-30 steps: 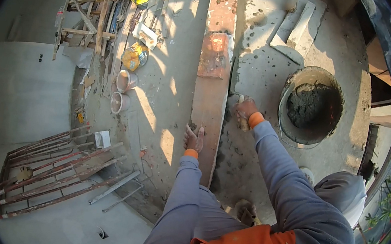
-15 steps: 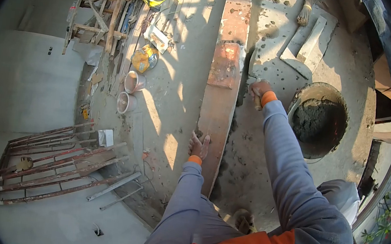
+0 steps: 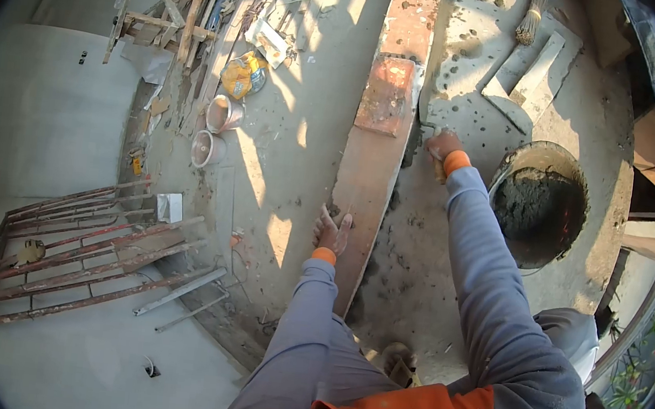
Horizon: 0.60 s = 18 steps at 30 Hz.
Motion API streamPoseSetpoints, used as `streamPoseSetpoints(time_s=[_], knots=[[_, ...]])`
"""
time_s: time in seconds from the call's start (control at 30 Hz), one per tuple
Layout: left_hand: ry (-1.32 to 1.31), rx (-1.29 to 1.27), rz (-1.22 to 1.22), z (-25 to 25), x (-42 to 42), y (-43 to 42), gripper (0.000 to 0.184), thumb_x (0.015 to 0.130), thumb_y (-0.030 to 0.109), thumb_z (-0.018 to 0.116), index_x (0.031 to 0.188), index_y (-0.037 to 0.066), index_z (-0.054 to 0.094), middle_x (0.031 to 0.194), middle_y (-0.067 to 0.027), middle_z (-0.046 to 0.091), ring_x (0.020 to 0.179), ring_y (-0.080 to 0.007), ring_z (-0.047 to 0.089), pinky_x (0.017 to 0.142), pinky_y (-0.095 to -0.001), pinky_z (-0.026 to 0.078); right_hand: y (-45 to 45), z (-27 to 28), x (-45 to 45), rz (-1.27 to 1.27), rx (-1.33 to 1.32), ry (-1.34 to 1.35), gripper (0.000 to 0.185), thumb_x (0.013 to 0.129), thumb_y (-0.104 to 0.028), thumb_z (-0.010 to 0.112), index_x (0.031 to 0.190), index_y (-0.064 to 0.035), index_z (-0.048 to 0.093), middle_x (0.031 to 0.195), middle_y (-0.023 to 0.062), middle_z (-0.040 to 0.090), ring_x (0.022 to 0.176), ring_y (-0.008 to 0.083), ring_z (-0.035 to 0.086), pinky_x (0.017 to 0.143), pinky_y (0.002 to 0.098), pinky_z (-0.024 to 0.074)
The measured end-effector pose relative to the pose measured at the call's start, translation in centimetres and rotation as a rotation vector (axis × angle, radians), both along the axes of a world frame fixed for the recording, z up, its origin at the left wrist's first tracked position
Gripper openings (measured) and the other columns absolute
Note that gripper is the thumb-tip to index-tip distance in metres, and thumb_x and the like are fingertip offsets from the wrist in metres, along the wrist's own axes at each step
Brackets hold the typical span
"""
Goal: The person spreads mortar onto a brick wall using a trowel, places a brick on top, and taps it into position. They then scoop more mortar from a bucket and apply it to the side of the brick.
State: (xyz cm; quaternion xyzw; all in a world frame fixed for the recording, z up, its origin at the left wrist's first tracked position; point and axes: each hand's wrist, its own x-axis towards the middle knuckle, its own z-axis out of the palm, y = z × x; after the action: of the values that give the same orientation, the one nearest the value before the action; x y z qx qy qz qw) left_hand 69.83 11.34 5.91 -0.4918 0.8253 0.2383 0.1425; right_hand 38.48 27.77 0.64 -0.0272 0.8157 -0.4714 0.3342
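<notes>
A long, narrow reddish strip of masonry (image 3: 360,180) runs away from me, with a reddish brick (image 3: 386,96) lying on top of it. My left hand (image 3: 332,229) is over the strip's left edge, fingers apart, with a small dark lump of mortar by the fingertips. To the right of the strip, my right hand (image 3: 445,147) is closed around the wooden handle of a trowel (image 3: 439,171). Its blade is mostly hidden, and a thin metal part shows ahead of the fist. Right of that hand stands a bucket (image 3: 507,164) holding grey wet mortar (image 3: 534,200).
A bundled-stick broom (image 3: 531,18) and flat slabs (image 3: 539,67) lie beyond the bucket. At left are two plastic tubs (image 3: 208,149), a yellow bag (image 3: 244,75), piled timber (image 3: 173,17) and a rusty metal frame (image 3: 87,258). Mortar splashes dot the floor.
The view has shifted slightly, so the brick and strip sit higher and further right in the picture. My right hand has come slightly nearer me along the strip, still gripping the trowel. Left hand stays open.
</notes>
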Motion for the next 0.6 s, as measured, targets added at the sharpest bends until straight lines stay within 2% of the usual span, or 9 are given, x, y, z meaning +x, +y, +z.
streamPoseSetpoints(time_s=[0.07,0.1,0.17,0.2,0.27,0.3,0.37,0.5,0.6], knots=[[-0.016,-0.028,0.01,-0.5,0.0,-0.3,0.095,0.081,0.066,0.048,0.147,0.013,0.005,0.145,-0.0234,0.023,0.133,-0.0437,0.022,0.106,-0.0557,0.018,0.0,-0.2,2.4,0.136,-0.04,-0.193,0.039,0.07,-0.02,0.064,0.097,0.0066,0.056,0.061,0.0166,0.063,0.048,0.026,0.061,0.056,0.0369,0.0527],[-0.01,-0.026,0.012,-0.3,-0.1,-0.3,0.095,0.081,0.066,0.048,0.147,0.013,0.005,0.145,-0.0234,0.023,0.133,-0.0437,0.022,0.106,-0.0557,0.018,0.1,0.8,4.1,0.138,-0.037,-0.186,0.039,0.07,-0.02,0.064,0.097,0.0066,0.056,0.061,0.0166,0.063,0.048,0.026,0.061,0.056,0.0369,0.0527],[-0.034,-0.018,0.015,0.0,-0.1,-0.1,0.095,0.081,0.065,0.048,0.147,0.013,0.005,0.145,-0.0227,0.023,0.133,-0.0433,0.023,0.106,-0.0552,0.018,0.9,3.2,7.6,-0.088,-0.268,-0.217,0.035,0.07,-0.017,0.064,0.094,0.0061,0.055,0.062,0.0162,0.061,0.046,0.0256,0.06,0.05,0.038,0.0518],[-0.033,-0.005,0.031,0.0,0.0,0.1,0.095,0.081,0.065,0.048,0.147,0.013,0.005,0.145,-0.0227,0.023,0.133,-0.0433,0.023,0.106,-0.0552,0.018,1.2,2.6,8.3,-0.072,-0.253,-0.218,0.035,0.07,-0.017,0.064,0.094,0.0061,0.055,0.062,0.0162,0.061,0.046,0.0256,0.06,0.05,0.038,0.0518],[-0.011,-0.001,0.009,-0.1,0.1,-0.2,0.094,0.082,0.065,0.048,0.147,0.014,0.005,0.147,-0.0218,0.021,0.134,-0.0425,0.021,0.106,-0.0548,0.016,1.5,0.7,9.7,-0.091,-0.218,0.085,0.027,0.07,-0.01,0.063,0.09,0.0044,0.053,0.062,0.0139,0.059,0.043,0.0227,0.057,0.042,0.0376,0.0488],[0.002,0.007,0.027,0.1,0.0,-0.2,0.094,0.082,0.065,0.048,0.147,0.014,0.005,0.147,-0.0218,0.021,0.134,-0.0425,0.021,0.106,-0.0548,0.016,1.7,2.2,10.0,-0.072,-0.211,0.097,0.027,0.07,-0.01,0.063,0.09,0.0044,0.053,0.062,0.0139,0.059,0.043,0.0227,0.057,0.042,0.0376,0.0488],[-0.028,0.017,0.027,0.5,-0.1,-0.1,0.094,0.082,0.065,0.047,0.147,0.014,0.005,0.147,-0.0211,0.02,0.135,-0.0414,0.021,0.107,-0.0543,0.016,2.2,7.1,10.7,-0.2,-0.373,-0.14,0.019,0.071,-0.005,0.061,0.084,0.0031,0.051,0.059,0.0115,0.056,0.041,0.0225,0.055,0.036,0.0363,0.0456],[-0.001,0.052,0.037,0.9,-0.2,-0.1,0.094,0.082,0.066,0.047,0.147,0.013,0.006,0.147,-0.0208,0.02,0.134,-0.0407,0.021,0.107,-0.0538,0.016,2.7,3.0,13.2,-0.215,-0.282,-0.187,0.019,0.074,-0.011,0.061,0.083,0.0009,0.049,0.056,0.0097,0.054,0.04,0.0215,0.053,0.038,0.0345,0.0463],[-0.003,0.043,0.028,0.5,0.2,-0.3,0.094,0.081,0.066,0.047,0.147,0.014,0.006,0.147,-0.021,0.021,0.134,-0.0401,0.021,0.106,-0.0535,0.017,1.5,1.3,16.1,-0.256,-0.276,-0.358,0.019,0.075,-0.009,0.06,0.086,0.0005,0.048,0.058,0.0096,0.054,0.042,0.0211,0.052,0.038,0.0344,0.0467]])
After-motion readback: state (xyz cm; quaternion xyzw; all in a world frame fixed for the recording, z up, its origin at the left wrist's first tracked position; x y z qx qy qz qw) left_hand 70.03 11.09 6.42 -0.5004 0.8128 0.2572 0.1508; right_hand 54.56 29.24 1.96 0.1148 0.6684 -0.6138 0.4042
